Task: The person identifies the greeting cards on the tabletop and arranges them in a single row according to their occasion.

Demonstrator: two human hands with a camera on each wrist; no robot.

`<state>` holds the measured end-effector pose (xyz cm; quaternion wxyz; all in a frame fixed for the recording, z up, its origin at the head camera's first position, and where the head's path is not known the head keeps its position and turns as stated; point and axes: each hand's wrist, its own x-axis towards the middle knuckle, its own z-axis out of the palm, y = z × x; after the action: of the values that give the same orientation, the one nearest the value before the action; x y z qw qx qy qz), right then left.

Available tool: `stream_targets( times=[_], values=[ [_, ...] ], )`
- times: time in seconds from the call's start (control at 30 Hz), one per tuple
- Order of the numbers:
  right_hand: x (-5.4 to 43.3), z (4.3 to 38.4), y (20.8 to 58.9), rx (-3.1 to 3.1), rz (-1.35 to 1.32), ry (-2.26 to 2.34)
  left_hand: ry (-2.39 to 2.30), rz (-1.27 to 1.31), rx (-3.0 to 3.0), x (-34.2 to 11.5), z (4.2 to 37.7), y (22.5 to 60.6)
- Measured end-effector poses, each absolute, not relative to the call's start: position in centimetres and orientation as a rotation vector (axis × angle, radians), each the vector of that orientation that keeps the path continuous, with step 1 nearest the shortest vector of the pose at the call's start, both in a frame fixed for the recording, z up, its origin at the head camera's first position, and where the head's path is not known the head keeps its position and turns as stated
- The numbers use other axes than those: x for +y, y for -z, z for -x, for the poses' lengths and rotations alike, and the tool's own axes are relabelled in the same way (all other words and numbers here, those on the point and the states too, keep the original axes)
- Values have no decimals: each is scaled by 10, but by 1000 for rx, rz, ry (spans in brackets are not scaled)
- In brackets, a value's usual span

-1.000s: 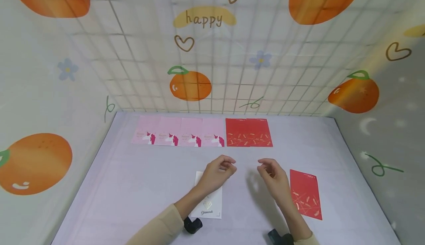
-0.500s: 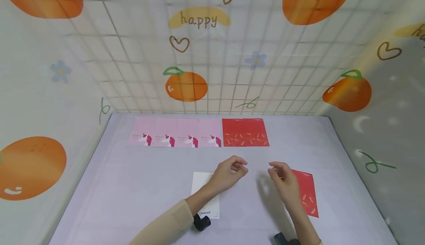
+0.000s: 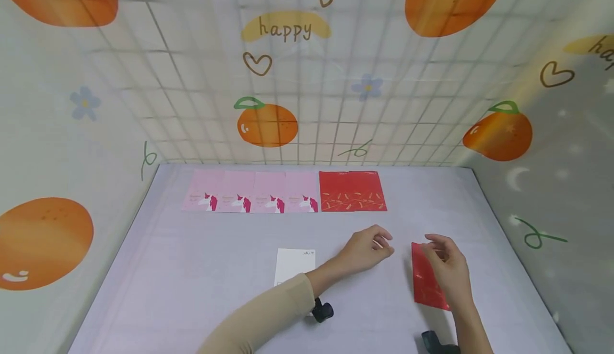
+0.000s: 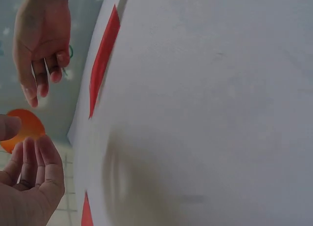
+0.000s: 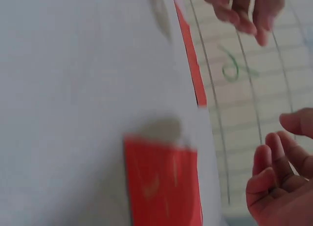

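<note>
My left hand [image 3: 366, 248] hovers above the table to the left of a red envelope [image 3: 424, 284], its fingers loosely bent and holding nothing. Over that envelope's right side hangs my right hand [image 3: 448, 266], also without anything in its relaxed fingers; it hides part of the red paper. In the right wrist view, a gap shows between the red envelope [image 5: 164, 182] and the right hand [image 5: 283, 179]. A white card [image 3: 295, 263] lies flat at the table's middle, its lower part covered by the left sleeve [image 3: 268, 316].
Along the back edge, several pink unicorn cards [image 3: 238, 191] lie side by side. Two red envelopes [image 3: 352, 191] adjoin them on the right. Fabric walls with printed oranges [image 3: 267, 125] enclose the table [image 3: 192, 268] at the back and sides.
Both hands have moved right; the right one now hangs over the single red envelope. The left forearm covers the white card's lower part. The head view has shifted slightly.
</note>
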<state>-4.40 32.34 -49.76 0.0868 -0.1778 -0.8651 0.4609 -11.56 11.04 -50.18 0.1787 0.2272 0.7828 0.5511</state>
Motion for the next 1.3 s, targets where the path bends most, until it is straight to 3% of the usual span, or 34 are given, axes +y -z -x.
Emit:
stream_targets(
  times=[0.27,0.53,1.0,1.3],
  values=[
    [368,46,503,-2707,639,-1277,-1472,-557,2280,149,127,518],
    [402,48,518,-2893,587,-1264,-1282,-520,2399,182,128,530],
    [414,55,524,-3057,645,-1284,-751,-592,2623,199,114,519],
    [414,57,525,-3069,618,-1254,-729,-653,2642,196,112,516]
  ],
)
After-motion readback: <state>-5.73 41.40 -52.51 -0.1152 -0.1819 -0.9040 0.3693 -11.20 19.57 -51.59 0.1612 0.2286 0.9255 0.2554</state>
